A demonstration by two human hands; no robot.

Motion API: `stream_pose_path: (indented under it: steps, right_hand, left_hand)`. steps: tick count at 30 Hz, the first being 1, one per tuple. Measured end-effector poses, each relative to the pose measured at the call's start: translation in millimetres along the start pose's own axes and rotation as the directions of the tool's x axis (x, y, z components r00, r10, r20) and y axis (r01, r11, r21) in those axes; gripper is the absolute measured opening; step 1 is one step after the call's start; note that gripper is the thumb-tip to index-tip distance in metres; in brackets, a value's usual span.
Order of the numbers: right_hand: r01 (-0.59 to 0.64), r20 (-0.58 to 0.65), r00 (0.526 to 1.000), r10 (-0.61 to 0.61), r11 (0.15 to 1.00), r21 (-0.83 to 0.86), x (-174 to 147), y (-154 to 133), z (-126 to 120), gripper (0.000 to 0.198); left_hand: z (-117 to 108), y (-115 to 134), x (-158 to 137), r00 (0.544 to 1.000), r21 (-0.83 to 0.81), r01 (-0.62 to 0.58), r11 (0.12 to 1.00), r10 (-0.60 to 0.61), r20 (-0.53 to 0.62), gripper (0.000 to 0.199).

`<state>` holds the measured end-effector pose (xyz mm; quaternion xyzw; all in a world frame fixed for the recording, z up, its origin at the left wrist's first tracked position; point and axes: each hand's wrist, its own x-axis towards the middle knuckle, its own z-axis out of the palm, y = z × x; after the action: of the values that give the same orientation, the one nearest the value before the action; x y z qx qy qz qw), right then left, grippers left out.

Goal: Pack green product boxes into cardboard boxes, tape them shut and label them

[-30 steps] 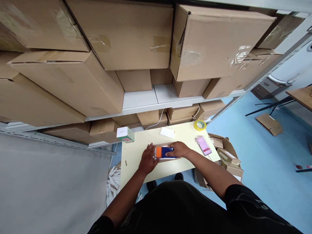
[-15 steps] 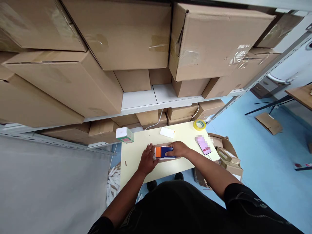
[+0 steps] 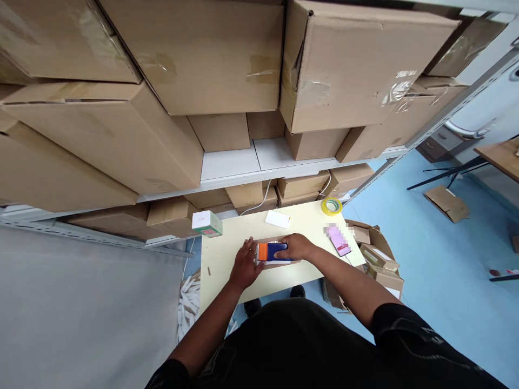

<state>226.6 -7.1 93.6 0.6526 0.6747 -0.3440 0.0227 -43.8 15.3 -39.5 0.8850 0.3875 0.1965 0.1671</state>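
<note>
On the cream table (image 3: 227, 281) lies a small flat cardboard box (image 3: 279, 266) with something white on its top. My right hand (image 3: 297, 247) grips an oblong blue-and-orange item (image 3: 272, 252) over this box; its exact kind cannot be made out. The orange end points left, and my thumb lies along the blue part. My left hand (image 3: 244, 267) holds the left end of the cardboard box, fingers up along the far side and thumb near the front edge. The orange end is close to my left thumb and fingers.
A white-and-green box (image 3: 207, 223), a white card-like piece (image 3: 278, 219), a yellow tape roll (image 3: 331, 206) and a phone (image 3: 338, 240) lie on the table. Shelves with large cartons (image 3: 227, 59) rise behind it. An open carton of parcels (image 3: 379, 254) stands right.
Both hands and the blue-and-orange item stay in nearly the same place. The view has shifted very slightly.
</note>
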Motion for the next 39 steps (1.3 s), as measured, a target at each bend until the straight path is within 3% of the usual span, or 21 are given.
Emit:
stream_pose_path:
  steps: [13,23,27,34,39]
  right_hand:
    - [0.002,0.019,1.000,-0.002,1.000,-0.002,-1,0,-3,0.052]
    - [0.029,0.082,0.997,-0.018,0.990,-0.139,-3,7,-21,0.059]
    - [-0.059,0.094,0.993,0.071,0.990,-0.125,-20,41,-35,0.056]
    - [-0.251,0.066,0.965,0.254,0.967,-0.050,-87,136,-61,0.036]
    - [-0.325,0.025,0.945,0.326,0.945,-0.024,-100,166,-48,0.036]
  left_hand:
    - [-2,1,1,1.000,0.023,-0.006,1.000,0.006,-0.002,0.084]
    - [-12,12,5,0.989,0.117,0.061,0.991,-0.076,0.126,0.085]
    - [-13,11,5,0.987,0.116,0.067,0.991,-0.083,0.136,0.083]
    - [-11,7,4,0.991,0.089,0.051,0.995,-0.061,0.118,0.083]
    - [-10,5,4,0.993,0.089,0.034,0.995,-0.044,0.113,0.083]
